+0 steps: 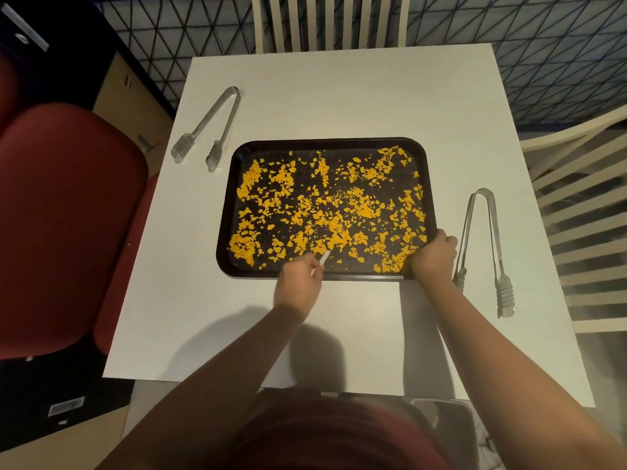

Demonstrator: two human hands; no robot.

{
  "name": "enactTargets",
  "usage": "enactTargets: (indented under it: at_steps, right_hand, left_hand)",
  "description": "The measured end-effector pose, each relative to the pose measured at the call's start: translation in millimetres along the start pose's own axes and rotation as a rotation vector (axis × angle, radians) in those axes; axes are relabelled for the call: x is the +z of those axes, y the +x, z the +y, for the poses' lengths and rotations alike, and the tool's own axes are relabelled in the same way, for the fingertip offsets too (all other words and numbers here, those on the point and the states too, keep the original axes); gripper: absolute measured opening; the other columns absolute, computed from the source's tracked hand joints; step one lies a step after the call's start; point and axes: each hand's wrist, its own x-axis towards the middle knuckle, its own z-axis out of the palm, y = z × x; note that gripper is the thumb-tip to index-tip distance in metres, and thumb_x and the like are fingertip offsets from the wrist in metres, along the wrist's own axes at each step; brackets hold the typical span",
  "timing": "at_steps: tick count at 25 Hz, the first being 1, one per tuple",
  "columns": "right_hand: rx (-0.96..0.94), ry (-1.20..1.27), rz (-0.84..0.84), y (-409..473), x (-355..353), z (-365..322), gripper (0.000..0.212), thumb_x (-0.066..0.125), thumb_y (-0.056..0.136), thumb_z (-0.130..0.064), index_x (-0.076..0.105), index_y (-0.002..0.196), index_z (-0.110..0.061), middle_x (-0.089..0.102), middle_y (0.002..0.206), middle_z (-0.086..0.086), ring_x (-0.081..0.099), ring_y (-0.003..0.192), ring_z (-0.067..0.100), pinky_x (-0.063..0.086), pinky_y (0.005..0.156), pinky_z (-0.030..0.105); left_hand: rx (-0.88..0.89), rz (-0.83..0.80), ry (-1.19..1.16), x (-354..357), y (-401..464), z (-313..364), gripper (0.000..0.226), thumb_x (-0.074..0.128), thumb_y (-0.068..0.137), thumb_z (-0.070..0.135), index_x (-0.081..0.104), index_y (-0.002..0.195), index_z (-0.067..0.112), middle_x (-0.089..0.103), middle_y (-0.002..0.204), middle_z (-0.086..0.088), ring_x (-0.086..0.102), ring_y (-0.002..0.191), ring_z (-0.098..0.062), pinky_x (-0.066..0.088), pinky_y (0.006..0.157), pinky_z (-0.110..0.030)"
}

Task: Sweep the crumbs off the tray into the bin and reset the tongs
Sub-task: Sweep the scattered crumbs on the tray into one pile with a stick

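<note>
White table (339,96): dark tray (325,141) at centre; left tongs (208,128) far-left; right tongs (485,252) beside tray, right.

The tray (225,212) looks like dark plastic, smooth, with a faint sheen along its raised rim. The crumbs (325,212) on it are matt orange-yellow flakes with broken, rough edges. Both pairs of tongs, the left tongs (208,128) and the right tongs (485,245), are brushed grey metal with a dull shine and ribbed tips. The table (339,96) has a smooth, matt white top. The small stick (322,261) is white and matt; its material cannot be told. The chair (61,212) beside the table wears dull red cloth.
</note>
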Motion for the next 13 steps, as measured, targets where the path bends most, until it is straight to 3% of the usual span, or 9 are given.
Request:
enactTargets:
  at_steps: [3, 6, 10, 13]
  right_hand:
    - [-0.056, 0.021, 0.043, -2.2, 5.0, 5.5, 0.043, 0.045, 0.092, -0.006, 0.038, 0.135, -0.004, 0.040, 0.132, 0.018, 0.043, 0.122, 0.035, 0.044, 0.097, 0.043]
    - [-0.096, 0.007, 0.073, -5.9, 7.5, 9.2, 0.048, 0.048, 0.091, -0.007, 0.036, 0.138, -0.006, 0.041, 0.131, 0.018, 0.043, 0.122, 0.034, 0.044, 0.095, 0.042]
    - [-0.106, 0.018, 0.114, -9.3, 9.9, 11.7, 0.050, 0.046, 0.090, -0.004, 0.035, 0.139, -0.006, 0.043, 0.131, 0.019, 0.042, 0.122, 0.035, 0.042, 0.096, 0.043]
    - [-0.108, 0.008, 0.142, -9.7, 10.9, 11.4, 0.050, 0.045, 0.090, -0.003, 0.036, 0.139, -0.006, 0.044, 0.131, 0.020, 0.042, 0.122, 0.036, 0.041, 0.096, 0.043]
  left_hand:
    - [-0.111, 0.137, 0.025, -25.2, 1.3, -27.7, 0.011, 0.055, 0.091, 0.016, 0.062, 0.090, 0.007, 0.067, 0.089, -0.012, 0.063, 0.076, -0.026, 0.049, 0.065, -0.029]
    - [-0.169, 0.236, 0.087, -44.5, 3.2, -43.2, 0.014, 0.056, 0.091, 0.019, 0.063, 0.096, 0.007, 0.069, 0.088, -0.013, 0.063, 0.079, -0.032, 0.043, 0.063, -0.027]
    - [-0.054, 0.125, -0.002, -29.0, 4.2, -13.6, 0.017, 0.059, 0.091, 0.021, 0.063, 0.103, 0.010, 0.068, 0.091, -0.006, 0.060, 0.075, -0.019, 0.046, 0.064, -0.025]
    - [0.039, 0.066, 0.034, -8.9, 11.2, 7.8, 0.016, 0.058, 0.091, 0.022, 0.062, 0.101, 0.010, 0.068, 0.092, -0.007, 0.062, 0.079, -0.022, 0.049, 0.067, -0.030]
